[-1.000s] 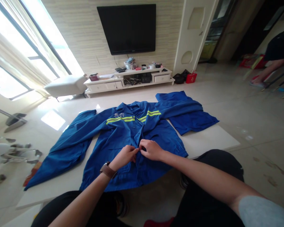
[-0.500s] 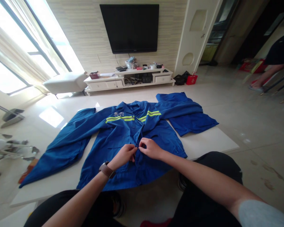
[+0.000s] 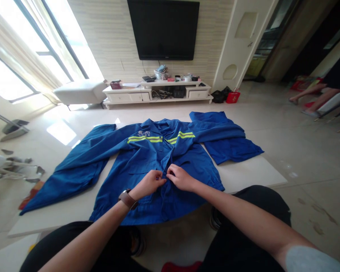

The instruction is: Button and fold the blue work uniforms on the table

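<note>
A blue work jacket (image 3: 138, 162) with yellow-green reflective stripes lies spread front side up, its collar pointing away from me. Both hands meet at its front opening, low on the button strip. My left hand (image 3: 151, 184), below a brown-strapped wristwatch (image 3: 128, 199), has its fingers pinched on the jacket's edge. My right hand (image 3: 179, 177) pinches the other side of the opening, fingertips close to the left ones. Whatever button sits between the fingertips is hidden. Folded blue garments lie under the sleeves, one at the left (image 3: 73, 170) and one at the right (image 3: 229, 143).
The jacket rests on a low white table (image 3: 252, 170) before my knees. Beyond it stand a white TV cabinet (image 3: 124, 97) and a grey ottoman (image 3: 81, 92). A red bag (image 3: 232, 97) is on the floor. At the far right another person's legs (image 3: 325, 96) show.
The view has shifted slightly. My left fingertips have drawn back a little from the right ones, while the right hand stays at the opening. The other person's legs have changed position.
</note>
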The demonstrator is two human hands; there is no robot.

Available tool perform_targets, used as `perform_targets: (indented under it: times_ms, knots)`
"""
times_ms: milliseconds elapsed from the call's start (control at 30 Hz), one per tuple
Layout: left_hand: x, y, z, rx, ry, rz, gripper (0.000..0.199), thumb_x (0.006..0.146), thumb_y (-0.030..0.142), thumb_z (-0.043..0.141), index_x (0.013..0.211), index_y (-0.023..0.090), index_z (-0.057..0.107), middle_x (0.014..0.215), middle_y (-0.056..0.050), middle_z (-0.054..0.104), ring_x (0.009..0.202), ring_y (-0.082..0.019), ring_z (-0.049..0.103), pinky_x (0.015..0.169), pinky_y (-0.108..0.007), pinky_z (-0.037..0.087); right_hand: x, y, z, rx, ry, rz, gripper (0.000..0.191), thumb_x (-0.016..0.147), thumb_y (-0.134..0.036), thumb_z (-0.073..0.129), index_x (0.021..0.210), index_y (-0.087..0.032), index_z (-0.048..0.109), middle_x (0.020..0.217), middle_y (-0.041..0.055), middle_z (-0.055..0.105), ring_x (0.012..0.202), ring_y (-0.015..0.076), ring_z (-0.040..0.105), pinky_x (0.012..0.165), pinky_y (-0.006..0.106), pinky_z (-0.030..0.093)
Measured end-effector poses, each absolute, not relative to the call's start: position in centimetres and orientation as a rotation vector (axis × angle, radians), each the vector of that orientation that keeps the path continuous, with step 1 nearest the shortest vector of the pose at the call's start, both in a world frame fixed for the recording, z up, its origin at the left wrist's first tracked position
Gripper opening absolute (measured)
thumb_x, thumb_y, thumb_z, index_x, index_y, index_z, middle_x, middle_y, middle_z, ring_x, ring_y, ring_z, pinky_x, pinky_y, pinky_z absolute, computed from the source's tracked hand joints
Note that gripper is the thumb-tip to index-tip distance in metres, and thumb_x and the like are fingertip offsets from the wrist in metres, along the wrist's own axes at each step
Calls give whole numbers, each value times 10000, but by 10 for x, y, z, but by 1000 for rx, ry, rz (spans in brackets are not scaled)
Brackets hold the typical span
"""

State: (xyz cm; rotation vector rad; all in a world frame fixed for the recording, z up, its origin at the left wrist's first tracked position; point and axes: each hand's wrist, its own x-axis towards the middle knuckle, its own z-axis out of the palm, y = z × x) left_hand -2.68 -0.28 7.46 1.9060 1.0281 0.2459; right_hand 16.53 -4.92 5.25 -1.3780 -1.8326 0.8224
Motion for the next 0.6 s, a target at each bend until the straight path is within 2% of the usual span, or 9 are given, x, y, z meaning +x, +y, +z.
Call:
perform_targets:
  times_ms: [167, 600]
  knots:
    - [-25, -3, 81, 2028, 970, 296, 278, 803, 371, 608, 634, 185, 489, 591, 43, 480, 581, -113, 439, 537, -238, 295, 166, -47, 48, -1401, -1820, 836, 122, 882, -89, 588, 812, -186, 566, 869, 6, 556, 817, 152, 529, 750, 272, 400]
    - [-27, -4, 70, 1863, 973, 259, 267, 818, 395, 607, 707, 202, 459, 591, 66, 450, 464, -102, 502, 444, -209, 357, 164, -49, 54, -1324, -1804, 865, 117, 842, -105, 683, 811, -179, 597, 859, -6, 568, 791, 141, 551, 725, 258, 422]
